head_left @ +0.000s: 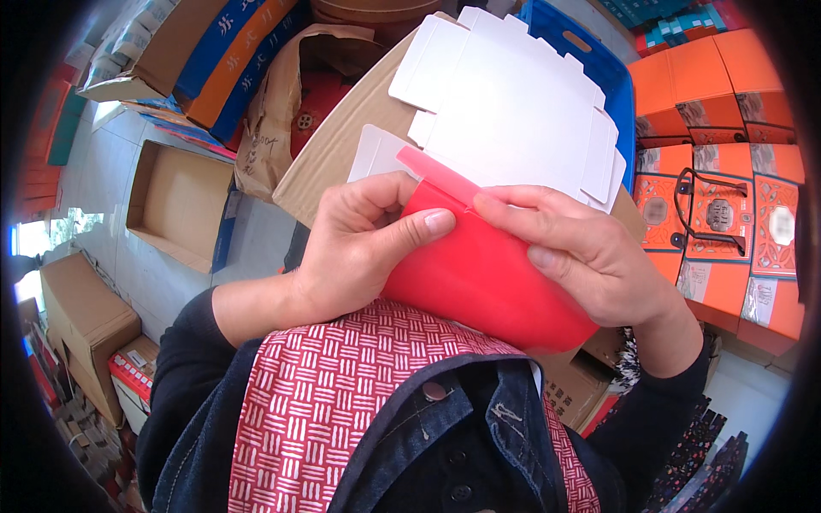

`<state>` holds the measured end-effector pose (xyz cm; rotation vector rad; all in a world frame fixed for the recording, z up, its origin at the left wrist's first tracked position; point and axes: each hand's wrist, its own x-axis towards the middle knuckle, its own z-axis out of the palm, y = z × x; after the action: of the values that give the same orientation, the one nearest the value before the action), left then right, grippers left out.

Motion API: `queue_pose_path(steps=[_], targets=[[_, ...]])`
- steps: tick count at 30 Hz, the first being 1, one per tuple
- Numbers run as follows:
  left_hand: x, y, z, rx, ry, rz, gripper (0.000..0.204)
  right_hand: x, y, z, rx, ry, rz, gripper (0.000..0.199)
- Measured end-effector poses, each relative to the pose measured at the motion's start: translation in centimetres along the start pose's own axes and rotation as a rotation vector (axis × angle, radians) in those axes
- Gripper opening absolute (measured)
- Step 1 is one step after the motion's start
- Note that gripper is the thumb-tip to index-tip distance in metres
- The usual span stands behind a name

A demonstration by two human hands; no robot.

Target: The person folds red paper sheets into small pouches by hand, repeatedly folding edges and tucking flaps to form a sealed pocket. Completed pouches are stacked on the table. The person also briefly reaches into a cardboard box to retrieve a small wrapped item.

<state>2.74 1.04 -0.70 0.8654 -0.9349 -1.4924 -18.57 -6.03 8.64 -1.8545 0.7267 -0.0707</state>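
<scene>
A person in dark sleeves and a red-and-white patterned apron (316, 389) holds a smooth red piece (487, 282) in front of the body, just above the apron and below a stack of flat cardboard, its narrow folded strip (438, 178) running along the upper edge; whether it is a single sheet or a pouch cannot be told. The left hand (363, 239) is closed on the piece's left side, thumb pressed flat on the front and the other fingers curled partly out of sight. The right hand (577, 244) grips from the right, fingertips together at the folded edge, the thumb tucked lower against the red surface, with little gap between. Beyond the hands, a white die-cut cardboard blank (513, 107) lies on a brown cardboard sheet (342, 128), with a blue crate (611, 77) showing at its far right corner. To the left stand a crumpled brown paper bag (265, 141) and a shallow open carton (175, 209) on the tiled floor (107, 141); to the right, orange boxes (697, 73) are packed in rows.
</scene>
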Motion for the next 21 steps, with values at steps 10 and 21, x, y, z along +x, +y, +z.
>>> queue_pose_path(steps=[10, 21], targets=[[0.3, 0.0, 0.1, 0.071, 0.031, 0.066, 0.015, 0.5, 0.3, -0.3, -0.036, -0.037, -0.012, 0.045], [13.1, 7.4, -0.2, 0.917, -0.234, 0.214, 0.030, -4.7, 2.3, -2.5, -0.421, 0.256, 0.022, 0.058]])
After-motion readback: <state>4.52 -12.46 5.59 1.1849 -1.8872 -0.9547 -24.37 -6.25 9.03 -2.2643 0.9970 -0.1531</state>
